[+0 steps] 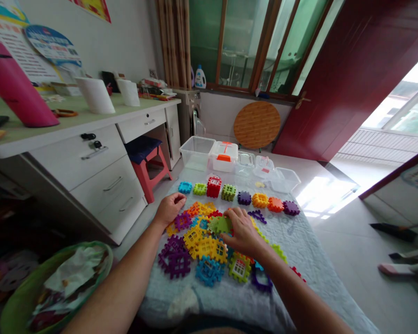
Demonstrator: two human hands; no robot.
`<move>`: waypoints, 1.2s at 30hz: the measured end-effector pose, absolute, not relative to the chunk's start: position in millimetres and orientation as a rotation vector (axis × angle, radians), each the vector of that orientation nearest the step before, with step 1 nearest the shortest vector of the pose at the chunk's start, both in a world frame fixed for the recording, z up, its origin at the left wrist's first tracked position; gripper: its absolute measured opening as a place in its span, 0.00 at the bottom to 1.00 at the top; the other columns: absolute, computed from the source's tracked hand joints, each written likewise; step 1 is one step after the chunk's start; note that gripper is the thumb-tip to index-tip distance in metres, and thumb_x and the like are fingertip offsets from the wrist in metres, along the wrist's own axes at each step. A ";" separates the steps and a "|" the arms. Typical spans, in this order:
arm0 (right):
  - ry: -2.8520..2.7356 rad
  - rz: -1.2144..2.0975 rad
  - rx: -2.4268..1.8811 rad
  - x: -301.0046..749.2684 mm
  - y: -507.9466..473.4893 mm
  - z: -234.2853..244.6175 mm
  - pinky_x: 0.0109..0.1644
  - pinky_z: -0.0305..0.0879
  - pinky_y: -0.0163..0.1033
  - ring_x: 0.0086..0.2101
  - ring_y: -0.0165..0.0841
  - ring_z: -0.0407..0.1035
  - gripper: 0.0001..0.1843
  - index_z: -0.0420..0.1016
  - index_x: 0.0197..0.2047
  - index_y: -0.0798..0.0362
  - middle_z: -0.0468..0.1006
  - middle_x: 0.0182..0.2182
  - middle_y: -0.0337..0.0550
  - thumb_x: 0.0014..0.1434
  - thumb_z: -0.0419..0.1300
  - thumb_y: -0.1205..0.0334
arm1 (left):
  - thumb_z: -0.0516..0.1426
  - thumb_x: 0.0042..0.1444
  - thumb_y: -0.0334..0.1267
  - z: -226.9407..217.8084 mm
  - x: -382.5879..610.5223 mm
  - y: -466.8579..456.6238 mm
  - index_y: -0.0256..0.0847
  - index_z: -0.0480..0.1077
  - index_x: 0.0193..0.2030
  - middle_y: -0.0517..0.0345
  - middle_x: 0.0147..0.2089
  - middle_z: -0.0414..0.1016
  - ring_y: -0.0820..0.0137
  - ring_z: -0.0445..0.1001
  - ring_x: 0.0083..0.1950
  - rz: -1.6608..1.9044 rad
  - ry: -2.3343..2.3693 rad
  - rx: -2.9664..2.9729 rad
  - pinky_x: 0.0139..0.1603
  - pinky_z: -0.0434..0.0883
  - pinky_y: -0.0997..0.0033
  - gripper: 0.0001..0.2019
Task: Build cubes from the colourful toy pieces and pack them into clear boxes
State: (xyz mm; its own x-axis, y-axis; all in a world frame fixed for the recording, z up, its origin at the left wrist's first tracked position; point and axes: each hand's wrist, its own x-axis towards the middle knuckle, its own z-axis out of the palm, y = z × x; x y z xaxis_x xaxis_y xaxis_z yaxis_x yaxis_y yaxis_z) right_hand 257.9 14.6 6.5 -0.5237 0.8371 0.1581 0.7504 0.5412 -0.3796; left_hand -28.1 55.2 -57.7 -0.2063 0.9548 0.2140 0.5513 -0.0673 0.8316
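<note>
My right hand grips a light green notched plastic building tile over a loose heap of tiles. Around that tile lie yellow tiles, purple tiles, a blue tile and a green window tile. My left hand rests at the heap's left edge, fingers curled together, with nothing visible in them. Just beyond it sits a blue stack of tiles. Farther along the same row stand a red stack, a green one and several others. The right palm covers part of the heap.
Clear plastic boxes, one with an orange-latched lid, stand at the far end of the cloth-covered table. On the left are a white desk, a red stool and a green waste basket.
</note>
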 end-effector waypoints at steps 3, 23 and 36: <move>-2.459 0.361 -1.354 243.5 16.2 7.9 0.47 0.56 0.42 0.43 0.40 0.60 0.20 0.68 0.44 0.52 0.68 0.41 0.46 0.51 0.62 0.52 | 0.55 0.52 0.47 -57.4 -28.0 54.9 0.39 0.73 0.33 0.59 0.30 0.77 0.68 0.73 0.32 1.204 1.771 1.616 0.35 0.68 0.73 0.13; -2.445 0.224 -1.485 225.6 21.1 -14.2 0.49 0.56 0.43 0.43 0.41 0.63 0.22 0.68 0.41 0.51 0.70 0.39 0.46 0.47 0.64 0.47 | 0.54 0.52 0.46 -57.5 -27.6 53.9 0.40 0.73 0.33 0.60 0.29 0.75 0.69 0.72 0.30 1.176 1.823 1.662 0.34 0.67 0.72 0.12; -2.405 0.240 -1.674 277.4 45.6 -9.2 0.47 0.53 0.43 0.44 0.42 0.61 0.20 0.72 0.47 0.50 0.69 0.42 0.47 0.48 0.62 0.57 | 0.54 0.52 0.46 -55.3 -26.8 52.2 0.40 0.73 0.34 0.59 0.30 0.76 0.68 0.72 0.32 1.166 1.823 1.642 0.36 0.67 0.72 0.13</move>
